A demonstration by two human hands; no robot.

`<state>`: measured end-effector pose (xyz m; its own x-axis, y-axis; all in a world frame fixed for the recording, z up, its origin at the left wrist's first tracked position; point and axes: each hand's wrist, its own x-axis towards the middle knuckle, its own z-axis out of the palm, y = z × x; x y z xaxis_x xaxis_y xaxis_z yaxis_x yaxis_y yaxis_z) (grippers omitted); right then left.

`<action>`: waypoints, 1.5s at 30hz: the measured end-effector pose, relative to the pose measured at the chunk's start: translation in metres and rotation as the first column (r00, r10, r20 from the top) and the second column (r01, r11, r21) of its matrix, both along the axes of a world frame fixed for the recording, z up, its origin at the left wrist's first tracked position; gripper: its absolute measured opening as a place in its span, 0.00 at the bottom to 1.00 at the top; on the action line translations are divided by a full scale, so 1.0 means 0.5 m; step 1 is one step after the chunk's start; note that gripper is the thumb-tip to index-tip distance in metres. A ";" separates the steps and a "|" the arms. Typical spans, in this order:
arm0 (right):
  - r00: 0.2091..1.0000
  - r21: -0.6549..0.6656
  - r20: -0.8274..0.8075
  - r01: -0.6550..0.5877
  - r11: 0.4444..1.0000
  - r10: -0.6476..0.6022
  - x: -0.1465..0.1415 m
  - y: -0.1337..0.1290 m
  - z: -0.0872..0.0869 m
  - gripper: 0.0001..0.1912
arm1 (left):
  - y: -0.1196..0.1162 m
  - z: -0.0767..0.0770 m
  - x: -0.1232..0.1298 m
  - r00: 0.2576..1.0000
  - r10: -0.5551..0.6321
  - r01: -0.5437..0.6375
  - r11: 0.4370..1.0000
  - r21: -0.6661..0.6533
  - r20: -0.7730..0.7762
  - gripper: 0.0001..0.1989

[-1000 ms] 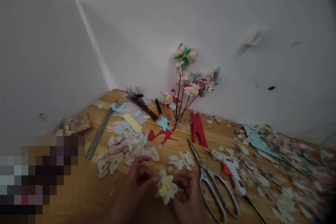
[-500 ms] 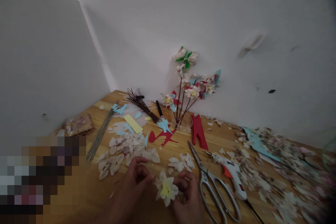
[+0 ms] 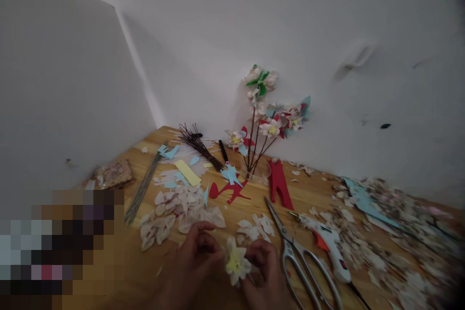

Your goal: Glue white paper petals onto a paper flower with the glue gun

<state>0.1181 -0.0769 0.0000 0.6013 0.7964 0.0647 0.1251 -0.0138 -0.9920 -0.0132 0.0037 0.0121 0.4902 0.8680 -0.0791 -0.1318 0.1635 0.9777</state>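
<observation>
Low in the middle of the head view is a white artificial flower (image 3: 237, 262) with a yellow centre, its face turned up and slightly to the right. My right hand (image 3: 268, 271) grips it from the right side, thumb below and fingers curled behind the petals. Fingers bent, my left hand (image 3: 200, 254) pinches at the flower's left petal edge. The back of the flower is hidden. Loose white petals (image 3: 256, 226) lie just beyond my hands. To the right of them rest metal scissors (image 3: 290, 247) with the blades pointing away.
A white glue gun (image 3: 330, 242) lies right of the scissors, near a heap of petals (image 3: 366, 252). Farther back stand flower stems in a clear cup (image 3: 262, 170), beside a red clamp-shaped piece (image 3: 279, 184). Brown twigs (image 3: 203, 147), wires (image 3: 145, 184) and paper scraps (image 3: 188, 172) are at left.
The flower has tilted and turned a little in my fingers. My left fingertips have come closer to its left petals. The whole view has shifted slightly.
</observation>
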 end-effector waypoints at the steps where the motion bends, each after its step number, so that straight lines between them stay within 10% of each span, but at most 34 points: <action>1: 1.000 0.000 0.014 -0.001 1.000 0.001 0.000 -0.001 -0.002 0.18 | -0.002 0.004 0.000 1.000 -0.007 0.007 1.000 0.008 -0.012 0.15; 14: 0.874 -0.015 0.444 -0.214 0.977 0.198 0.063 -0.011 0.006 0.12 | 0.033 -0.004 -0.011 0.999 0.036 -0.035 0.995 0.095 -0.009 0.16; 18: 0.863 0.035 0.505 -0.022 0.999 0.001 0.122 -0.018 0.036 0.05 | 0.054 0.009 -0.018 0.990 0.104 -0.077 0.962 0.262 -0.091 0.16; 22: 0.875 0.006 0.472 0.120 0.993 -0.108 0.171 -0.024 0.055 0.08 | 0.058 0.012 -0.023 0.953 0.082 0.053 0.902 0.429 -0.291 0.13; 29: 0.902 -0.067 0.429 -0.023 0.997 0.049 0.167 -0.021 0.065 0.12 | 0.049 0.001 -0.027 0.861 -0.028 0.332 0.787 0.521 -0.507 0.14; 38: 0.860 -0.170 0.503 0.006 0.985 0.081 0.163 -0.007 0.043 0.13 | 0.048 0.011 -0.020 0.912 0.299 -0.138 0.868 0.476 -0.281 0.11; 45: 0.847 -0.160 0.528 0.027 0.987 0.062 0.155 -0.006 0.033 0.10 | 0.060 0.020 -0.019 0.952 0.283 -0.244 0.934 0.262 -0.121 0.14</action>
<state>0.1957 -0.0797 0.0167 0.4967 0.8328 0.2442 0.6321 -0.1543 -0.7594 -0.0228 0.0337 0.0219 0.2398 0.9664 0.0923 0.0178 -0.0994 0.9949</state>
